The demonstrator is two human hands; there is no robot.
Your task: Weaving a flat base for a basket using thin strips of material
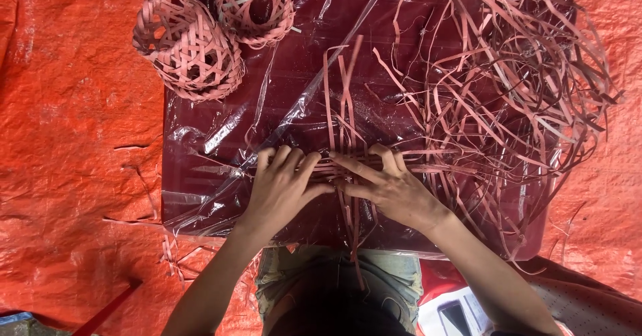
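My left hand and my right hand press side by side on a small flat weave of pink strips lying on a dark red board covered with clear plastic film. Fingers of both hands are spread over the crossing strips, and several long strip ends stick out above and below the weave. Whether any single strip is pinched I cannot tell.
Two finished open-weave pink baskets lie at the board's top left. A big loose tangle of pink strips covers the board's right side. Orange tarpaulin surrounds the board. A few stray strips lie at the lower left.
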